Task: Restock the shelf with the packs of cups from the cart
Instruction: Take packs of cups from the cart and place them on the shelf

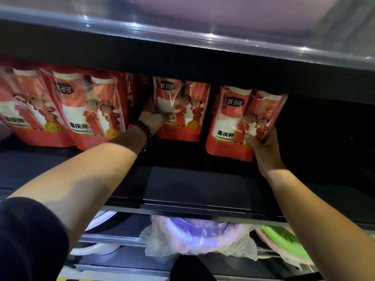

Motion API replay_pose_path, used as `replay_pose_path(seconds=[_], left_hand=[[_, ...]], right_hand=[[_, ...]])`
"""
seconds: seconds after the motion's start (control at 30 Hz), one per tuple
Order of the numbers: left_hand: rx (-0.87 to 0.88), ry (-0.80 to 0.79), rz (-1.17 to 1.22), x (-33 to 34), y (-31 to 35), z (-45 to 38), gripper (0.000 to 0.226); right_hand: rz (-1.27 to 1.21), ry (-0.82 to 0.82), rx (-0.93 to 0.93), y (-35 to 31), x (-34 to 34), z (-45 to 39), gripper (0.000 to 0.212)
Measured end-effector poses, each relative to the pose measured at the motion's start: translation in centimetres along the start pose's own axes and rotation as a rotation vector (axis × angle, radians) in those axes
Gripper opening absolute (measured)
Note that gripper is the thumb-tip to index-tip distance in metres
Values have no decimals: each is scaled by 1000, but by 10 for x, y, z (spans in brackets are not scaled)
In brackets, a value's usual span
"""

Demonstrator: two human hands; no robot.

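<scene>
Placing step: the left hand (155, 116) grips one red cup pack (182, 108) on the shelf (192, 189); the right hand (261, 147) holds another pack (239, 122) just right of it. Next, probably, push both back beside the stocked packs (81, 106) left of the hands.

Glossy clear-and-red plastic film on the packs of cups (241, 120), crinkled, catching glare. Matt black shelf (194, 191), smooth, looks like painted metal. Shiny clear plastic strip (182, 35) along the upper shelf edge, strong highlights. Dark bead bracelet (145, 128), polished finish. Thin wrinkled translucent plastic bag (194, 240) over smooth plastic ware below. Matt dark cloth sleeve (30, 240).
</scene>
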State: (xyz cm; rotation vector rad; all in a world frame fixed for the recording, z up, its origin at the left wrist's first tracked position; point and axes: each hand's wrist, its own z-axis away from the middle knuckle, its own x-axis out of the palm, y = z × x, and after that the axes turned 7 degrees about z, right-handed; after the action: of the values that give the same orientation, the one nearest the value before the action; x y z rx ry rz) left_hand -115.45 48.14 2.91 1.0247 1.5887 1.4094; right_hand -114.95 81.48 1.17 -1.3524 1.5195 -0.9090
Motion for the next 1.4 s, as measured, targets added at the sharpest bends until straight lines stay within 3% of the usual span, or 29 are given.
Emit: replay_pose_path(seconds=[0.23,0.6,0.83,0.93,1.0,1.07,1.2,1.27,1.4], left_hand=[[58,-20,-39,2,13,17,67],[15,37,-49,3,9,20,62],[-16,84,-120,0,9,33,56],[-193,201,-159,-5,13,49,50],[-298,238,-198,-10,18,68,47],[-365,151,-260,-16,27,97,38],[-317,-3,-321,-31,49,167,16],[-286,-73,-327,-39,57,197,9],[-259,-173,-354,-53,65,251,15]], right_hand=[[60,-177,-4,-6,6,-32,56],[46,-244,36,0,13,-46,61],[138,7,311,4,20,-29,53],[330,175,454,9,17,-14,54],[391,254,524,9,13,1,38],[445,219,562,0,12,22,19],[517,73,470,-43,19,82,9],[463,24,425,-71,25,112,20],[439,-101,397,-111,39,165,31]])
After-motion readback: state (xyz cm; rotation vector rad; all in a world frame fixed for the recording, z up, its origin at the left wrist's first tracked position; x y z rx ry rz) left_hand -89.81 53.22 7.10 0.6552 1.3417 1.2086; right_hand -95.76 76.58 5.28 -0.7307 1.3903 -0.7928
